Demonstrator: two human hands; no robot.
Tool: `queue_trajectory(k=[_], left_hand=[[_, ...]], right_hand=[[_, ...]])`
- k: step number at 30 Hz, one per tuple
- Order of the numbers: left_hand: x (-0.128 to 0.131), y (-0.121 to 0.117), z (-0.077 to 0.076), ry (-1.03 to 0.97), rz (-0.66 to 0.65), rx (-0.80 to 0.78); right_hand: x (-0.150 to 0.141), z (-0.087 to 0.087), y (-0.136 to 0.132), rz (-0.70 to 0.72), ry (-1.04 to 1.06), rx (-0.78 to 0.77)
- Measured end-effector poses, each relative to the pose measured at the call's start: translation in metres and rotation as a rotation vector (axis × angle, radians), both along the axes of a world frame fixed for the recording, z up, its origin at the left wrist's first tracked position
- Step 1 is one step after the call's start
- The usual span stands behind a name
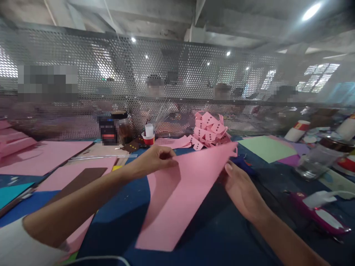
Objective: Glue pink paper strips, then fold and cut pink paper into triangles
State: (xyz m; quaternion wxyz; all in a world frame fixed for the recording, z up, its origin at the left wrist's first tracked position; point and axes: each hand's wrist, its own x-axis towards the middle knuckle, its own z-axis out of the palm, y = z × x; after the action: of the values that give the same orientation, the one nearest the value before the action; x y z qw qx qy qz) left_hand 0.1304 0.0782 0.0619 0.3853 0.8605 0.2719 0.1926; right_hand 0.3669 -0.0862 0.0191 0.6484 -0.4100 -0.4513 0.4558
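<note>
- Your left hand (pixel 162 159) pinches the far-left edge of a pink paper sheet (pixel 180 199), thumb on the near face.
- Your right hand (pixel 241 192) is at the sheet's right edge, thumb raised beside it. The other fingertips are partly hidden; you cannot tell whether they grasp the paper.
- The pink paper sheet is at the center of the scene, tilted, its far end raised and its narrower near end toward you, above the dark blue tabletop (pixel 111 225). Its far-right corner is blurred.
- Beyond the sheet, locate the heap of pink paper strips with dark dots (pixel 210 129).
- Left of the heap, a red-and-white paper cup (pixel 148 140) stands upright near a dark-lidded jar (pixel 126 129).
- At the left, larger pink sheets (pixel 47 155) lie flat; a dark brown paper piece (pixel 79 183) lies nearer, partly behind your left forearm.
- At the far right, a light green sheet (pixel 267 147) overlaps purple paper (pixel 290 159).
- Nearer at the right, note the clear jar (pixel 312 162) and the magenta device (pixel 332 229).
- A perforated screen (pixel 177 66) spans the far side.
</note>
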Motion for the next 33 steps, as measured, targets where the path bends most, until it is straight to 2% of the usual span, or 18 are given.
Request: queue_trajectory(k=[5,9,15,17,20,24,27,30,33], left_hand=[[-0.015,-0.007,0.003,-0.218,0.220,-0.221],[-0.027,-0.021,-0.006,-0.260,0.347,-0.389],[-0.051,-0.043,-0.040,-0.198,0.335,-0.555],[-0.061,-0.050,-0.053,-0.194,0.349,-0.593],[-0.074,-0.059,-0.067,-0.201,0.436,-0.633],[-0.085,-0.066,-0.070,-0.147,0.583,-0.569],[-0.091,-0.066,-0.074,-0.095,0.630,-0.476],[-0.096,-0.065,-0.084,-0.092,0.635,-0.382],[-0.100,-0.066,-0.092,-0.077,0.580,-0.292]], right_hand=[[-0.007,-0.015,0.005,0.051,-0.306,-0.106],[-0.012,-0.028,0.007,0.047,-0.509,-0.200],[-0.012,-0.032,0.007,-0.021,-0.583,-0.218],[-0.011,-0.032,0.006,0.022,-0.586,-0.225],[-0.011,-0.032,0.004,0.138,-0.610,-0.237],[-0.010,-0.033,0.002,0.274,-0.674,-0.280],[-0.010,-0.034,0.002,0.305,-0.695,-0.318],[-0.009,-0.035,0.002,0.286,-0.689,-0.344],[-0.008,-0.035,0.002,0.260,-0.697,-0.368]])
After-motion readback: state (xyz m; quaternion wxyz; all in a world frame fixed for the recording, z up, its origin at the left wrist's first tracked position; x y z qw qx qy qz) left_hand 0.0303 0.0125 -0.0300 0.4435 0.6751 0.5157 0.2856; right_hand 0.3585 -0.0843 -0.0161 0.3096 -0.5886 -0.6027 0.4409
